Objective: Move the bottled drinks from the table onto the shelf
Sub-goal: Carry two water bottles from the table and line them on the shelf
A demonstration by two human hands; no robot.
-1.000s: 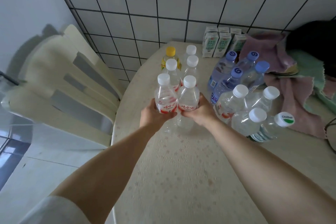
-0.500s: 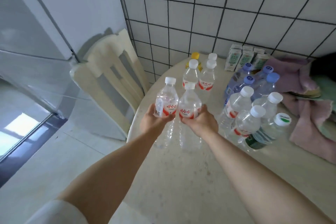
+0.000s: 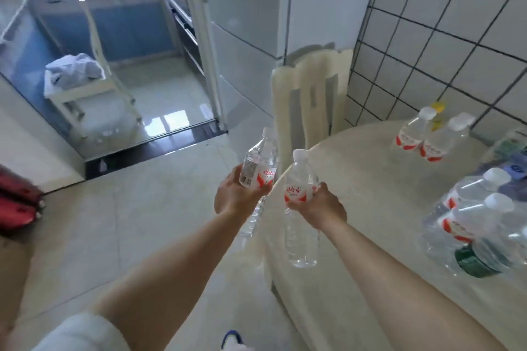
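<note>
My left hand (image 3: 235,194) grips a clear water bottle (image 3: 261,165) with a red-and-white label, held off the table's left edge over the floor. My right hand (image 3: 320,206) grips a second, matching water bottle (image 3: 299,188) above the rim of the round cream table (image 3: 370,194). Two more such bottles (image 3: 422,135) stand at the table's far side with a yellow-capped bottle (image 3: 437,111) behind them. A cluster of several bottles (image 3: 479,225) crowds the right side. A white shelf cart (image 3: 82,94) stands beyond a glass door at the left.
A cream chair (image 3: 310,94) stands between the table and a white fridge (image 3: 251,23). A grey cloth (image 3: 74,70) lies on top of the cart. Red luggage (image 3: 17,202) sits on the floor at the far left. Tiled wall behind the table.
Both hands have lifted the two bottles off the table and carried them left. My view has swung left, bringing the glass door, the cart and the kitchen into sight.
</note>
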